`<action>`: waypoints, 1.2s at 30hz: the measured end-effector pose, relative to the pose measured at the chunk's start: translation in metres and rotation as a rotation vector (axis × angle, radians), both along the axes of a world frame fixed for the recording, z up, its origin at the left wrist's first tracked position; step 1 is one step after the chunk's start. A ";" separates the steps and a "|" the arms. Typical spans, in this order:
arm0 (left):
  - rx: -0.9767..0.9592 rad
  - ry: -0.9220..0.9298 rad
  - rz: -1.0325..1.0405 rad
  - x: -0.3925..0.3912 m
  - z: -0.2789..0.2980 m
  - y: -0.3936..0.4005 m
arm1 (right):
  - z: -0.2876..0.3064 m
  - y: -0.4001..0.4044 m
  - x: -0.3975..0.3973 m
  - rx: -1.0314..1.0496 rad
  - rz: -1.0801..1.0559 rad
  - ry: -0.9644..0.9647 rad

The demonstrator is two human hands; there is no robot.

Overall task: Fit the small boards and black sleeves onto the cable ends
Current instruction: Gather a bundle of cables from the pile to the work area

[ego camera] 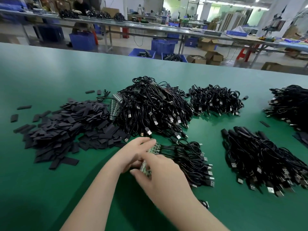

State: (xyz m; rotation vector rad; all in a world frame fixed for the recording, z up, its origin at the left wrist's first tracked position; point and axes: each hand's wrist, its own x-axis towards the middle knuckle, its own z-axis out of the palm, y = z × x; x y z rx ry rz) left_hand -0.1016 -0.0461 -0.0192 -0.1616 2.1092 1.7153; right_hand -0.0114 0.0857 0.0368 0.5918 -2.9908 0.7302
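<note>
Item: strip of small boards (150, 151), green, set edge to edge in a row, each with a black cable running off its far side; the strip lies between the two hands, its upper end showing past the left fingertips and its lower end under the right fingers. The attached cables (191, 161) fan away to the right of the fingers and end in silver USB plugs, probably kept together so that the boards stay in order for sleeving. Left hand (133, 152): fingers curled lightly over the strip's upper part, apparently holding it; the exact grip is blurred. Right hand (160, 174): fingers bent down onto the strip's lower part, thumb hidden, so whether it pinches or only presses cannot be told. Black sleeves (66, 129): flat rectangles heaped loosely, left of and beyond the left fingers, within easy reach for the next fitting. Unworked cable heap (150, 109): directly beyond the fingertips, with further green board strips leaning at its left edge. Sleeved cable bundle (260, 155): well to the right of the right fingers, likely finished stock. All rest on the green table (50, 189).
</note>
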 end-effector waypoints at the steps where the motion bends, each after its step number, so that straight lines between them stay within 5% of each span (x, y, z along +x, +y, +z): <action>1: -0.001 0.029 0.001 0.000 -0.004 -0.002 | -0.005 0.001 -0.005 -0.094 0.002 -0.028; 5: -0.097 0.101 -0.022 0.004 -0.009 -0.003 | -0.019 0.051 -0.053 -0.047 -0.181 0.055; 9: -0.212 0.183 -0.047 0.003 -0.007 -0.004 | -0.027 0.099 -0.080 0.156 -0.181 -0.159; 14: -0.337 0.356 -0.089 0.004 0.003 0.002 | -0.033 0.101 -0.066 0.180 -0.227 -0.114; 20: -0.695 0.568 -0.138 0.005 0.015 0.007 | -0.032 0.097 -0.061 -0.335 -0.211 -0.517; 25: -0.609 0.687 -0.099 0.008 0.010 0.016 | -0.049 0.084 -0.077 -0.482 -0.272 -0.225; 36: -0.735 0.875 0.101 0.004 -0.005 0.031 | -0.077 0.057 -0.092 -0.810 -0.287 -0.020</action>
